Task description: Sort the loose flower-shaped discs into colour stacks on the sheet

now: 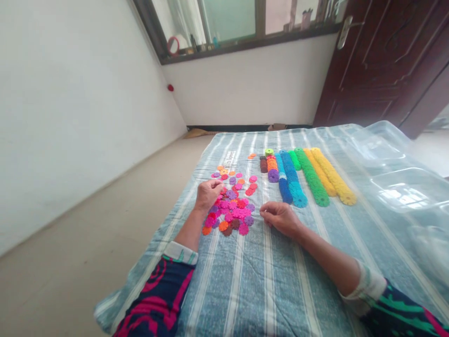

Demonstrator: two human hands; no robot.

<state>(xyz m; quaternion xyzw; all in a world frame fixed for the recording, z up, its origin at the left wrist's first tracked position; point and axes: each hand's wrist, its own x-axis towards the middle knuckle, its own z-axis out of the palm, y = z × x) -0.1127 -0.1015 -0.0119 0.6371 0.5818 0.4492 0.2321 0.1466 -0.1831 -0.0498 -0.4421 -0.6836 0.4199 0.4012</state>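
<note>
Left hand (pixel 208 193): fingers drawn together at the loose discs' left edge; I can't tell whether they grip one.
Loose discs (pixel 233 205): pink, purple, red, orange, brown, spread on striped cloth (pixel 224 285).
Right hand (pixel 282 218): thumb and fingers nearly meeting, beside them; I can't tell its hold.
Colour rows (pixel 312 178): overlapping discs, beyond that hand.
Clear containers (pixel 409 189): far right.

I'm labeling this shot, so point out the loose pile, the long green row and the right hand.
Loose pile (pixel 232 205): head view, its middle.
Long green row (pixel 310 176): head view, mid-length.
Right hand (pixel 283 217): head view, back of hand.
</note>
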